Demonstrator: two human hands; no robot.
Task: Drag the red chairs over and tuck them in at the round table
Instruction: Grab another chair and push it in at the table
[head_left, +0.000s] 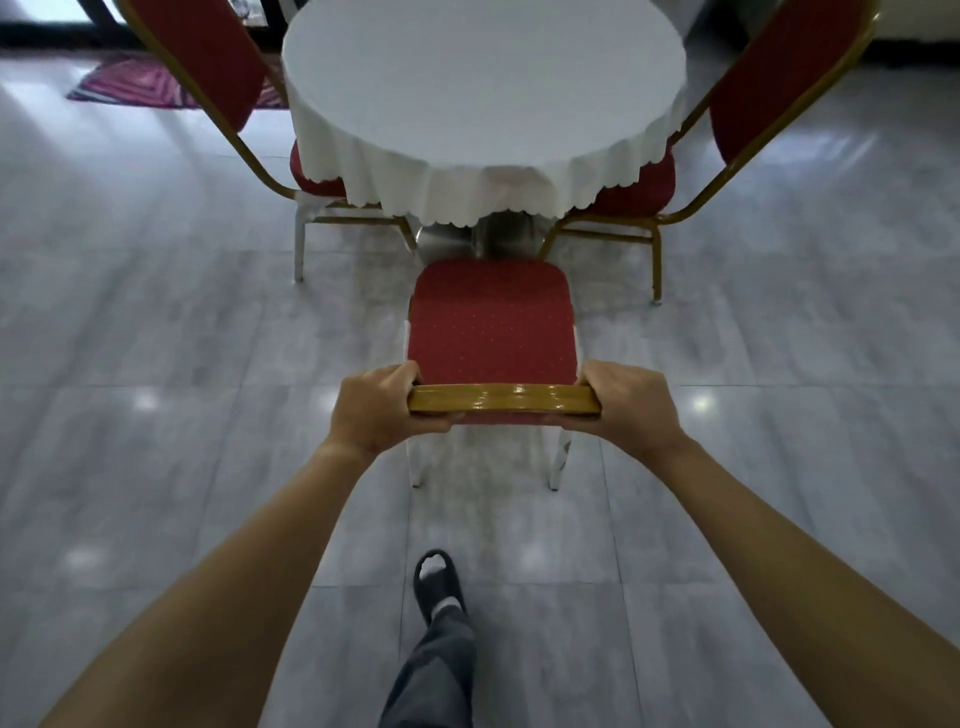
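Observation:
A red chair (491, 317) with a gold frame stands in front of me, its seat facing the round table (483, 78), which wears a white cloth. The seat's front edge sits just short of the cloth's hem. My left hand (376, 408) grips the left end of the chair's gold top rail, and my right hand (631, 408) grips the right end. Two more red chairs are at the table: one on the left (208, 57) and one on the right (779, 73), both with seats partly under the cloth.
Glossy grey floor tiles (156, 338) spread all around. A patterned red rug (140, 80) lies at the far left. My foot in a dark slipper (436, 582) is on the floor behind the chair. The table's metal pedestal (501, 236) shows beneath the cloth.

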